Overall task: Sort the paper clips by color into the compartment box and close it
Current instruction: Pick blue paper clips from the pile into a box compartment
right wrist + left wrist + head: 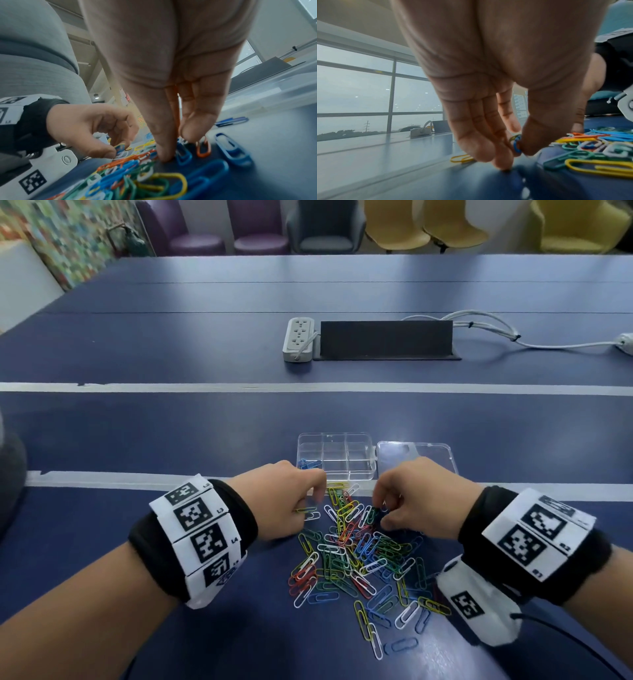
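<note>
Because blues go in the compartment box (335, 457), the left hand (284, 501) pinches a blue clip (516, 144); the right hand (421, 498) presses fingertips (164, 155) together into the pile (356, 556) mid-table.

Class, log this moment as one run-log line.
left hand: pinches blue clip | right hand: fingertips in clip pile | box: open, blue clips inside

bare blue tabletop (205, 433) lies left of the clear plastic compartment box (335, 457); its open clear lid (416, 455) blocks the right; the heap of coloured paper clips (356, 556) crowds the near side.
</note>
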### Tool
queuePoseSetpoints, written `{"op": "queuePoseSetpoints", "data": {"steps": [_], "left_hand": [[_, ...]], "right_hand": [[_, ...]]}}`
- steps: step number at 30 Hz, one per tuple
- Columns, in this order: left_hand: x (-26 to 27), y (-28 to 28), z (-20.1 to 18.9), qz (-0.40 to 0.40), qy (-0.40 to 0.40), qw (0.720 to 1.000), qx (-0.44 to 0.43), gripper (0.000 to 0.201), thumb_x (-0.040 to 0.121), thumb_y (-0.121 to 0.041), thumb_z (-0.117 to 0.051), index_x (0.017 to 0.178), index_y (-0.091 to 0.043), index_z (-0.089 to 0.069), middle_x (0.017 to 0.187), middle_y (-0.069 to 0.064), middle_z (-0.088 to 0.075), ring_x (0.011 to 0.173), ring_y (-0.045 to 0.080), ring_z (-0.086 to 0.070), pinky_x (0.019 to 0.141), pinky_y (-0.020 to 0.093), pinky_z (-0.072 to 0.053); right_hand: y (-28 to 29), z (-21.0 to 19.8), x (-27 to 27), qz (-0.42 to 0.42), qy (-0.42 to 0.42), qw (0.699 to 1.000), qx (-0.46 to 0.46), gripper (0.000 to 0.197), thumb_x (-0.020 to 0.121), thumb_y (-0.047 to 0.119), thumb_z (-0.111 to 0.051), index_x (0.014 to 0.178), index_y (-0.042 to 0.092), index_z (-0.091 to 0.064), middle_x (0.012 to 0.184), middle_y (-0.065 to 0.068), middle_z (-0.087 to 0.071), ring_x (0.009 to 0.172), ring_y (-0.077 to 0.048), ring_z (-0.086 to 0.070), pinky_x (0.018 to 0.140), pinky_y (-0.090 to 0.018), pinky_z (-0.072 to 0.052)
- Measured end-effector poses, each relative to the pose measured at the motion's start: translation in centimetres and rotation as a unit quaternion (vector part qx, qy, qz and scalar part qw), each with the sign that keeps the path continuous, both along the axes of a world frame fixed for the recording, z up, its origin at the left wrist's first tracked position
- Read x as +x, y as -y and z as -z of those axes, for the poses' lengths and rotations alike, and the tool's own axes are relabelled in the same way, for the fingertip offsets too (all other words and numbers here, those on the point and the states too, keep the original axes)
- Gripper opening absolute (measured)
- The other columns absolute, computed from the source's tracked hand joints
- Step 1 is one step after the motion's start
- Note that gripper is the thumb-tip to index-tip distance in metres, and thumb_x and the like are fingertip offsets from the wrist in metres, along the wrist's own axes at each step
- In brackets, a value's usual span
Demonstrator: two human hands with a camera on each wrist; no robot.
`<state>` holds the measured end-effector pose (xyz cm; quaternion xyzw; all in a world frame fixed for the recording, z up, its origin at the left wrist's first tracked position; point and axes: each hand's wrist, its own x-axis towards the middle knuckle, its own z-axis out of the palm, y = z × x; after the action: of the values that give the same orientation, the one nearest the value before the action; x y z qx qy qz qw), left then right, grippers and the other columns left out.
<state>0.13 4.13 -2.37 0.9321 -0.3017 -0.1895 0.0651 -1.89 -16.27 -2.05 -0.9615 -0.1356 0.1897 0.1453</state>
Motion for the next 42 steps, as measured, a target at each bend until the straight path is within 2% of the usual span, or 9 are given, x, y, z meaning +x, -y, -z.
{"op": "queuePoseSetpoints", "data": {"steps": [3, 11, 16, 20, 24, 28, 32, 36, 42], "left_hand": [[-0.1, -0.1, -0.2, -0.007, -0.013, 1.0, -0.027, 0.035, 0.074, -0.007, -0.05, 0.106, -0.021, -0.049, 0.067, -0.009, -0.048, 0.059, 0.005, -0.042, 0.065, 0.025, -0.039], [0.1, -0.4, 0.2, -0.029, -0.015, 0.996, -0.08, 0.044, 0.076, -0.004, -0.049, 0.116, -0.024, -0.048, 0.077, -0.01, -0.059, 0.058, -0.005, -0.051, 0.062, 0.008, -0.036], [-0.1, -1.0, -0.1, -0.028, -0.006, 0.995, -0.093, 0.041, 0.078, -0.006, -0.05, 0.116, -0.021, -0.048, 0.075, -0.008, -0.056, 0.058, -0.001, -0.046, 0.066, 0.016, -0.039], [0.0, -1.2, 0.0, -0.02, 0.002, 0.997, -0.075, 0.03, 0.082, -0.008, -0.049, 0.107, -0.021, -0.059, 0.081, -0.005, -0.06, 0.064, 0.004, -0.047, 0.069, 0.017, -0.039], [0.0, -1.1, 0.1, -0.023, -0.007, 0.998, -0.059, 0.028, 0.084, -0.007, -0.048, 0.102, -0.021, -0.064, 0.085, -0.007, -0.059, 0.077, 0.01, -0.05, 0.075, 0.017, -0.039], [-0.4, -0.2, -0.2, -0.048, -0.027, 0.996, -0.075, 0.023, 0.085, -0.004, -0.04, 0.079, -0.026, -0.046, 0.074, -0.004, -0.055, 0.06, 0.007, -0.044, 0.062, 0.022, -0.034], [-1.0, 1.4, -0.1, -0.057, -0.032, 0.996, -0.06, 0.027, 0.087, -0.011, -0.035, 0.065, -0.025, -0.027, 0.062, -0.005, -0.038, 0.057, 0.012, -0.034, 0.061, 0.028, -0.028], [-1.8, 2.7, -0.5, -0.022, -0.015, 0.998, -0.061, 0.027, 0.081, -0.033, -0.051, 0.065, -0.024, -0.03, 0.061, -0.004, -0.042, 0.061, 0.019, -0.038, 0.06, 0.028, -0.032], [-2.7, 4.9, -0.6, 0.046, 0.037, 0.998, 0.018, 0.02, 0.082, -0.041, -0.059, 0.09, -0.023, -0.06, 0.069, -0.009, -0.046, 0.077, 0.018, -0.047, 0.065, 0.026, -0.037]], "right_hand": [[-0.1, 0.1, -0.1, -0.009, 0.004, 1.0, 0.004, 0.019, 0.075, 0.022, -0.073, 0.093, 0.016, -0.074, 0.084, 0.001, -0.072, 0.072, -0.01, -0.055, 0.073, -0.021, -0.047], [0.1, 0.0, -0.3, -0.011, 0.009, 1.0, 0.021, 0.012, 0.078, 0.023, -0.07, 0.089, 0.019, -0.074, 0.057, 0.017, -0.05, 0.058, -0.005, -0.049, 0.054, -0.008, -0.034], [0.2, 0.0, -0.5, -0.018, 0.017, 1.0, 0.018, 0.013, 0.079, 0.019, -0.061, 0.082, 0.016, -0.073, 0.059, 0.013, -0.056, 0.06, -0.008, -0.054, 0.058, -0.011, -0.041], [0.4, -0.5, -0.3, 0.007, 0.024, 0.999, 0.024, 0.016, 0.08, 0.019, -0.059, 0.084, 0.016, -0.074, 0.055, 0.016, -0.053, 0.066, -0.01, -0.056, 0.065, -0.017, -0.046], [0.8, -0.6, -0.1, 0.025, 0.046, 0.999, 0.008, 0.02, 0.084, 0.02, -0.055, 0.093, 0.019, -0.073, 0.072, 0.005, -0.064, 0.077, -0.014, -0.059, 0.08, -0.023, -0.049], [0.4, -0.7, -0.6, -0.017, 0.061, 0.998, 0.008, 0.02, 0.086, 0.019, -0.055, 0.098, 0.024, -0.07, 0.074, 0.006, -0.06, 0.072, -0.011, -0.051, 0.07, -0.018, -0.038], [-0.6, -0.5, -0.7, -0.07, 0.035, 0.997, -0.007, 0.022, 0.085, 0.017, -0.06, 0.102, 0.024, -0.071, 0.085, 0.001, -0.067, 0.071, -0.015, -0.05, 0.064, -0.019, -0.037], [-0.5, -0.3, -0.5, -0.076, 0.057, 0.995, -0.022, 0.017, 0.08, 0.016, -0.059, 0.089, 0.019, -0.072, 0.09, -0.001, -0.071, 0.086, -0.02, -0.063, 0.075, -0.027, -0.049], [1.0, -1.4, -0.7, -0.015, 0.074, 0.997, 0.008, 0.018, 0.079, 0.016, -0.056, 0.093, 0.021, -0.064, 0.071, 0.009, -0.06, 0.072, -0.012, -0.053, 0.071, -0.02, -0.042]]}}
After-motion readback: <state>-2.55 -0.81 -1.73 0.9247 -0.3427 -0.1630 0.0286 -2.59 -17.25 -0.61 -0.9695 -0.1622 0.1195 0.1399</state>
